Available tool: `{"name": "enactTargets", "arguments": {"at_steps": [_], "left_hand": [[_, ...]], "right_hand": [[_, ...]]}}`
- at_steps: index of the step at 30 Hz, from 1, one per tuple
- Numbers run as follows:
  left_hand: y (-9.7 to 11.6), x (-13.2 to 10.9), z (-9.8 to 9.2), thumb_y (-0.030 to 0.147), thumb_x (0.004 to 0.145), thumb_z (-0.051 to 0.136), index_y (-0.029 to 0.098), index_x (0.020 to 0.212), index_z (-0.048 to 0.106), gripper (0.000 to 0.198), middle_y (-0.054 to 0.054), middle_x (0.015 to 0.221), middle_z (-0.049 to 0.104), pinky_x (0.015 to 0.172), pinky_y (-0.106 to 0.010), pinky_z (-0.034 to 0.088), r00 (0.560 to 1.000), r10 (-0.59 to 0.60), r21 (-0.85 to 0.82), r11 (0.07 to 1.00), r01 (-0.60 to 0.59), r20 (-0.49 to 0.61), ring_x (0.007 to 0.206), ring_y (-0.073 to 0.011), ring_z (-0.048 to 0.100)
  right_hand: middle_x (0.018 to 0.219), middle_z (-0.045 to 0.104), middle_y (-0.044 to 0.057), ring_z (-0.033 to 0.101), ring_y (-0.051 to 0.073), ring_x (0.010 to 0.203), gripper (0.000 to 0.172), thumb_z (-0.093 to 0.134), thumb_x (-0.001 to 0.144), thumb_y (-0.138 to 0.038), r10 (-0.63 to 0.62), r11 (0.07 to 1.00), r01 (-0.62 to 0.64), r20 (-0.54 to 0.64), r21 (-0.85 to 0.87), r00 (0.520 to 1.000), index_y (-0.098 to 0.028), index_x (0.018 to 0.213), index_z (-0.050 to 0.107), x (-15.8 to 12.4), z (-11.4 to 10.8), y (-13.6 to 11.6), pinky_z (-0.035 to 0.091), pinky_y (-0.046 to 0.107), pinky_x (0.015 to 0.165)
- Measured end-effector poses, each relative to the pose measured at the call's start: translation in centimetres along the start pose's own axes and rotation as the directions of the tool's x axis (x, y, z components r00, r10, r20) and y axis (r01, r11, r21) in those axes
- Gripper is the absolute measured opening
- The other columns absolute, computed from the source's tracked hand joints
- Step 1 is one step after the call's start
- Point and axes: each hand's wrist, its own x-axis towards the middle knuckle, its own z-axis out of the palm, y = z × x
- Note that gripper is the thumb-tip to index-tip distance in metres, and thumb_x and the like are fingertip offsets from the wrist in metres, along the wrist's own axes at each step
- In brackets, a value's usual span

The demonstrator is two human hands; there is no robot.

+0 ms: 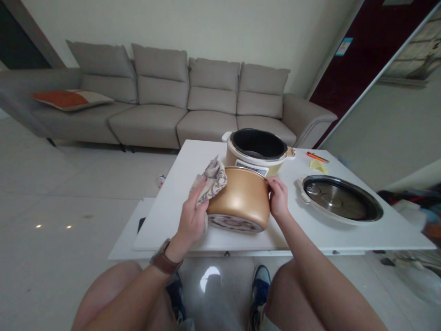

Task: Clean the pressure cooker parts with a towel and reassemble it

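A gold inner pot (241, 200) lies tipped toward me on the white table (165, 216), its patterned base facing me. My left hand (193, 220) is closed on a grey patterned cloth (212, 179) and presses it against the pot's left side. Gripping the pot's right rim is my right hand (278, 198), fingers curled over the edge. Just behind the pot stands the cream cooker body (258, 151), open, with a dark inside.
The cooker's lid (341, 200) lies upside down on the table's right part. An orange pen (317, 157) and a yellow scrap (319, 166) lie at the far right. A grey sofa (179, 101) stands beyond the table. My knees and shoes are below the table's front edge.
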Motion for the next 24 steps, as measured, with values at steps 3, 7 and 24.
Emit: {"name": "enactTargets", "arguments": {"at_steps": [3, 7, 24], "left_hand": [[0.0, 0.1, 0.0, 0.028, 0.090, 0.058, 0.023, 0.140, 0.064, 0.051, -0.007, 0.152, 0.059, 0.127, -0.049, 0.028, 0.995, 0.070, 0.011, 0.997, -0.071, 0.072, 0.147, -0.0292, 0.047], [0.3, 0.1, 0.2, 0.027, 0.091, 0.057, 0.022, 0.140, 0.065, 0.050, -0.007, 0.153, 0.057, 0.128, -0.050, 0.027, 0.987, 0.118, 0.030, 0.992, -0.122, 0.105, 0.149, -0.0291, 0.044], [-0.6, 2.5, 0.3, 0.042, 0.088, 0.048, 0.013, 0.105, 0.071, 0.041, -0.011, 0.098, 0.077, 0.096, -0.038, 0.056, 0.797, -0.578, -0.533, 0.736, 0.417, -0.175, 0.100, -0.0268, 0.073]], "right_hand": [[0.072, 0.062, 0.000, 0.052, 0.018, 0.072, 0.023, 0.067, 0.080, -0.044, -0.053, 0.997, 0.055, 0.024, -0.058, 0.998, -0.022, 0.075, 0.069, 0.0, -0.2, -1.3, 0.039, 0.031, 0.066], [0.077, 0.070, 0.002, 0.059, 0.020, 0.076, 0.030, 0.072, 0.079, -0.052, -0.036, 0.995, 0.037, 0.016, -0.094, 0.999, -0.022, 0.079, 0.072, -0.4, 0.1, -2.2, 0.044, 0.033, 0.071], [0.073, 0.069, 0.001, 0.056, 0.018, 0.070, 0.032, 0.079, 0.075, -0.054, 0.006, 1.000, -0.006, -0.018, -0.005, 1.000, -0.021, 0.075, 0.075, -0.3, -0.5, -0.6, 0.043, 0.032, 0.067]]}}
